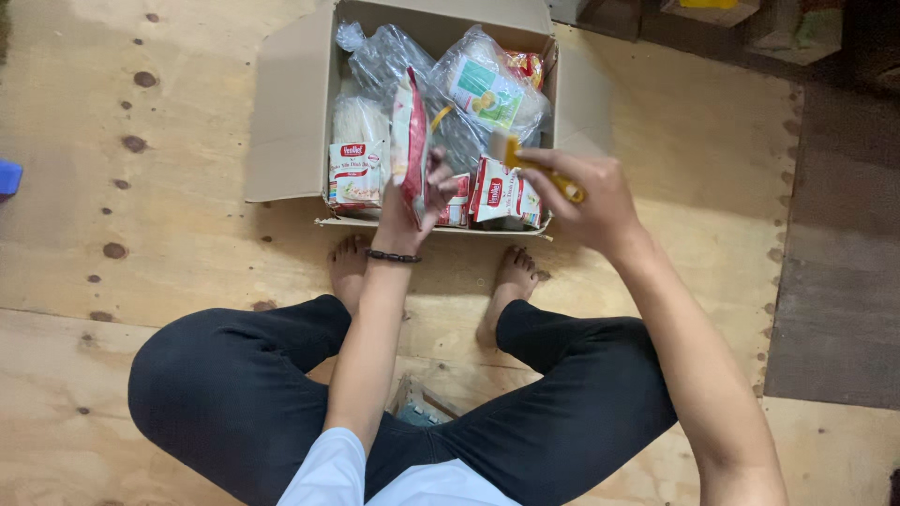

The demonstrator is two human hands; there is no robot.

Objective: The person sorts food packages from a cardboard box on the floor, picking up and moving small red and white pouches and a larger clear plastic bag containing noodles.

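A: Head view: left hand (405, 208) gripped a red-and-white packet (409, 141) by its lower edge, upright over the cardboard box (291, 103). Looked light, crinkly, slippery.

B: Right hand (586, 199)?

A: Closed on a yellow utility knife (539, 169), just beside. Counted one knife, three similar packets beyond the hands.

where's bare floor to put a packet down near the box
Bare plywood floor lies left of the box, and more right of it up to the dark boards. Crowded: the box is packed with packets, and both hands work at its front edge by the feet.
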